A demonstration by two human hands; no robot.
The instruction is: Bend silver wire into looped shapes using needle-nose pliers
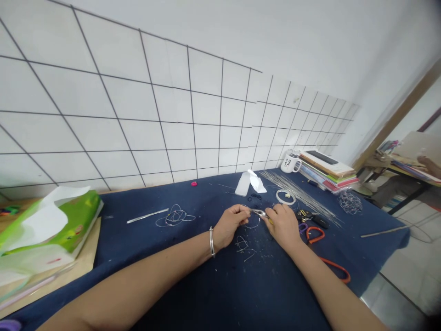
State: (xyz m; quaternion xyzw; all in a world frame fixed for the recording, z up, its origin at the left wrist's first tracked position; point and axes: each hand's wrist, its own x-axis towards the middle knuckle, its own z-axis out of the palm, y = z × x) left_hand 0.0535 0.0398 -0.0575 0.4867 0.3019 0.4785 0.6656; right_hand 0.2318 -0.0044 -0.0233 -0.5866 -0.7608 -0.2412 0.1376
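Over the dark blue cloth, my left hand [235, 223] pinches a thin wire [254, 226], part of which curves below the fingers. My right hand [283, 224] is wrapped round a pair of pliers [262, 214], whose jaws point left and meet the wire at my left fingertips. Whether the jaws are fully closed on it is too small to tell. Just below my hands lie bent wire pieces [243, 246] and small scattered clippings. Farther left are a tangled wire loop [176, 216] and a short bundle of straight wires [147, 216].
A long bundle of straight wires [303, 195], a white coil [285, 197] and orange-handled scissors [314, 235] lie to the right. Behind them stand a mug [290, 163] and stacked books [327, 171]. A green tissue pack [51, 225] sits at left, against the tiled wall side.
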